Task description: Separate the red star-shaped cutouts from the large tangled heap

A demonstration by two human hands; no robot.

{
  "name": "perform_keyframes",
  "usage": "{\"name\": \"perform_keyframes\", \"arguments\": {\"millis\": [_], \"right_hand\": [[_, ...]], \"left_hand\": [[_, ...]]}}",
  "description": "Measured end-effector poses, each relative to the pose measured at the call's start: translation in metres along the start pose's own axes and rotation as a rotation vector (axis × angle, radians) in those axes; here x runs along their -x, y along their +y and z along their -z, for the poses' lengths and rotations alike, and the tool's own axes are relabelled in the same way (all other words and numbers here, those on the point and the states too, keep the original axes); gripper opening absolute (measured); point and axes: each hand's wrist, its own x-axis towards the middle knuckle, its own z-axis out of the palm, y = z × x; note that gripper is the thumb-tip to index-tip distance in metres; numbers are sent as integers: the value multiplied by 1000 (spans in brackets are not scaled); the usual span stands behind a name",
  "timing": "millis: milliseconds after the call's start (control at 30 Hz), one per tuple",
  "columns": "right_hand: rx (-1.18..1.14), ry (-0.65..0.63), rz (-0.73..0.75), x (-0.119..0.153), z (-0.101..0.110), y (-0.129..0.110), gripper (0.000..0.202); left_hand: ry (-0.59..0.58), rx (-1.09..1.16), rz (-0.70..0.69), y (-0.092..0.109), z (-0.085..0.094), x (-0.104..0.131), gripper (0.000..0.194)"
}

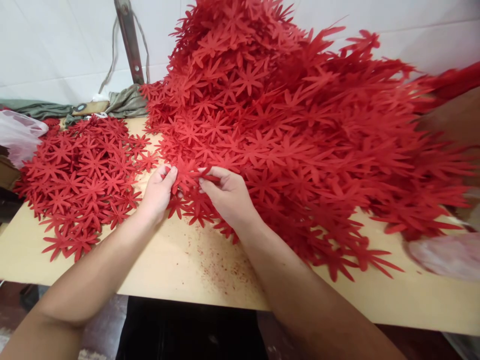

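My left hand [160, 189] pinches a red flower-shaped fabric cutout [185, 176] between thumb and fingers, at the front edge of a tall heap. From the other side, my right hand [227, 192] has its thumb and fingertips closed on a red petal at the cutout's right; whether it belongs to the same piece I cannot tell. Behind and right of both hands rises the large pile of red flower cutouts [262, 110], each with several narrow petals. A smaller, lower pile of like cutouts [82, 170] lies left of my left hand.
The pale tabletop [157, 270] carries scattered red crumbs [228, 270] near its front edge. A clear plastic bag [22, 135] is at the far left, another bag [446, 255] at the right. Against the tiled wall stand a metal bar [129, 42] and grey-green cloth [127, 102].
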Motion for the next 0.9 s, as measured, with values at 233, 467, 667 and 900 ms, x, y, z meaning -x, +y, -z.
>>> {"name": "perform_keyframes", "arguments": {"millis": [233,467,667,900], "right_hand": [[-37,87,-2,1,1,-7,16],[100,95,13,3,4,-11,35],[-28,53,82,0,0,-2,9],[-43,38,55,1,-2,-3,5]], "left_hand": [[52,-12,4,2,-1,0,20],[-97,0,-43,1,1,2,27],[-186,-55,-77,-3,-2,7,37],[-101,-18,-38,-1,-1,3,30]]}}
